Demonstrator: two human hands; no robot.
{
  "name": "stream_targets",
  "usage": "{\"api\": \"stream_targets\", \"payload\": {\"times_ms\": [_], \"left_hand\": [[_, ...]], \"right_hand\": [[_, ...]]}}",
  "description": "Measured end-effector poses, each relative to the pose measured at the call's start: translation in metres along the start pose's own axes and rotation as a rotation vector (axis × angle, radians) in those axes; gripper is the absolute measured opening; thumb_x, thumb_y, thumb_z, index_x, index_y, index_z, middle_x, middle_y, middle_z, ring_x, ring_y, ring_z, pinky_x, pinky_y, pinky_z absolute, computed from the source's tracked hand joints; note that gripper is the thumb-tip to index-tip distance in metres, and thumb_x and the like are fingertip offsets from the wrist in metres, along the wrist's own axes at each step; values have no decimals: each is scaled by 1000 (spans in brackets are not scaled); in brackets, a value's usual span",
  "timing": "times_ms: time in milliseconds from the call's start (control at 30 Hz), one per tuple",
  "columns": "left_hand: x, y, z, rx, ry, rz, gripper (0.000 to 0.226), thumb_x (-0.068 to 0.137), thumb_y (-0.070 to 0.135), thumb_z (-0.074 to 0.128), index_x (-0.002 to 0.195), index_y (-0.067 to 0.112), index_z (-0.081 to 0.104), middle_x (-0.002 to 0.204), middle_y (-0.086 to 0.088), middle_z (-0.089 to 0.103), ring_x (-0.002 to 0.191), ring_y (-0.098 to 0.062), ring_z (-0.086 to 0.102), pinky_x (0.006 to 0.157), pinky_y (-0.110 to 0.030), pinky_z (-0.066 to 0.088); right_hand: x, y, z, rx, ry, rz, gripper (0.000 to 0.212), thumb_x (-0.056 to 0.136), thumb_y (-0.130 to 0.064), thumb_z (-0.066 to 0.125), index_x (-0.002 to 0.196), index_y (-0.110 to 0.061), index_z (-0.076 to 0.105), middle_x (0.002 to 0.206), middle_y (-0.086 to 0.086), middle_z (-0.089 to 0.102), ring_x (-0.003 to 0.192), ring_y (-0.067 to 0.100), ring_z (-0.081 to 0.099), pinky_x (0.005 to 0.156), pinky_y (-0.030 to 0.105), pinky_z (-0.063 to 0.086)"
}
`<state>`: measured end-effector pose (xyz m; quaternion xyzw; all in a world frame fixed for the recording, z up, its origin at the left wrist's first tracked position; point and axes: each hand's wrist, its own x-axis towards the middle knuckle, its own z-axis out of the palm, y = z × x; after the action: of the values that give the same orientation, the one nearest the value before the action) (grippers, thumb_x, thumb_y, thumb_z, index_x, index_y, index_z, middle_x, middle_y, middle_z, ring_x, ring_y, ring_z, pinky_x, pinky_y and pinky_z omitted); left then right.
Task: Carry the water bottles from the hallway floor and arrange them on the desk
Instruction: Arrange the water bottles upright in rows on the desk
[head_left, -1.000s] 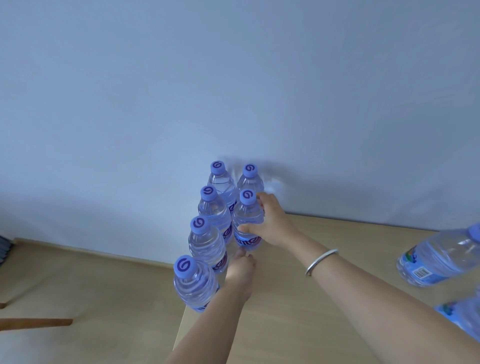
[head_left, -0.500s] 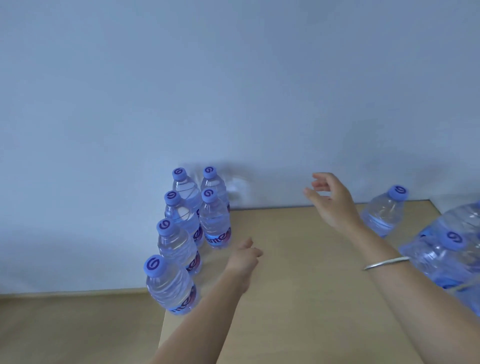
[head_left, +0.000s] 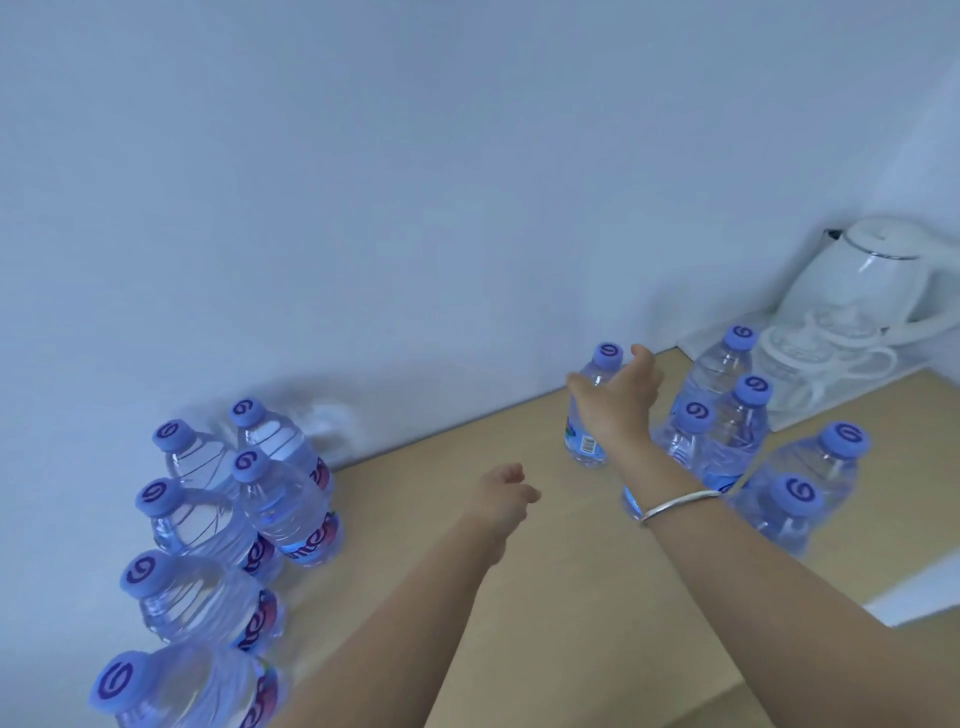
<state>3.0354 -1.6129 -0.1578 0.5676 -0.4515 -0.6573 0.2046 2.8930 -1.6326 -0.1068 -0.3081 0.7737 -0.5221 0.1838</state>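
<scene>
bottle near the wall: full, likely heavy, thin-walled and slick. your right hand reaches it, grip spread; take it mid-body. left hand loosely curled, empty.

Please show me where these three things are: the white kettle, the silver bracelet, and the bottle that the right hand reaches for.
white kettle (head_left: 878, 280): head view, on its body.
silver bracelet (head_left: 680, 503): head view, on the band across the right wrist.
bottle by the right hand (head_left: 608, 354): head view, on its blue cap.
</scene>
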Motion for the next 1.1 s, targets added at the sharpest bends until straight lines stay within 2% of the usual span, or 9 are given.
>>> {"api": "stream_targets", "payload": {"times_ms": [100, 267, 467, 567, 667, 767, 867, 1000, 1100], "left_hand": [[4, 6, 5, 36, -12, -9, 56, 88, 0, 54, 141, 7, 36, 140, -5, 43, 100, -17, 47, 88, -28, 40], [12, 10, 1, 44, -1, -33, 54, 88, -1, 53, 140, 6, 38, 137, -6, 44, 105, -18, 48, 86, -27, 42], [17, 7, -6, -3, -36, -84, 49, 87, 4, 57, 134, 6, 43, 111, -3, 52, 100, -18, 52, 85, -29, 43], [15, 2, -10, -78, -34, -113, 44, 91, 13, 56, 133, 7, 45, 103, -1, 55, 98, -19, 54, 84, -29, 44], [7, -8, -18, -184, 3, -137, 42, 97, 30, 46, 133, 8, 43, 116, -4, 51, 104, -22, 55, 87, -32, 45], [-2, -20, -29, -287, 34, -174, 51, 98, 41, 38, 135, 6, 40, 119, -9, 52, 104, -26, 57, 86, -34, 46], [-11, -30, -42, -473, 49, -204, 57, 98, 46, 35, 133, 2, 40, 117, -15, 55, 100, -29, 59, 86, -36, 46], [-26, -33, -55, -664, 54, -177, 65, 98, 50, 30, 130, -5, 44, 104, -16, 62, 93, -26, 61, 85, -36, 46], [-43, -35, -65, -747, 23, -180, 72, 96, 56, 25, 123, -4, 53, 99, -17, 68, 86, -25, 67, 73, -35, 54]], "right_hand": [[11, 6, 12, -34, -13, 87, 66, 74, -18, 72, 127, -1, 38, 129, 17, 41, 124, 33, 35, 104, 41, 31], [24, 22, 25, -50, -21, 229, 64, 73, -21, 73, 126, -12, 38, 129, 12, 40, 116, 38, 43, 89, 37, 38], [29, 31, 26, -58, -54, 169, 53, 75, -18, 69, 119, -13, 41, 121, 9, 47, 109, 36, 49, 78, 34, 40], [25, 29, 23, -1, -215, 153, 53, 73, -19, 71, 117, -12, 41, 118, 8, 50, 107, 31, 53, 81, 36, 45], [12, 22, 17, 79, -436, 9, 45, 73, -16, 74, 109, -15, 47, 112, 3, 57, 102, 22, 57, 78, 31, 44], [-2, 8, 7, 103, -672, -158, 45, 71, -17, 78, 106, -29, 52, 105, -7, 63, 98, 10, 60, 86, 28, 47], [-14, -13, 0, 128, -809, -226, 43, 72, -18, 79, 103, -35, 55, 100, -14, 65, 92, 0, 61, 80, 20, 47], [-35, -43, -3, 159, -945, -275, 36, 65, -24, 73, 97, -31, 57, 86, -18, 62, 81, -2, 61, 69, 12, 44], [-54, -61, -1, 222, -1088, -304, 37, 64, -18, 68, 99, -18, 57, 87, -8, 61, 83, 8, 59, 74, 20, 45]]}}
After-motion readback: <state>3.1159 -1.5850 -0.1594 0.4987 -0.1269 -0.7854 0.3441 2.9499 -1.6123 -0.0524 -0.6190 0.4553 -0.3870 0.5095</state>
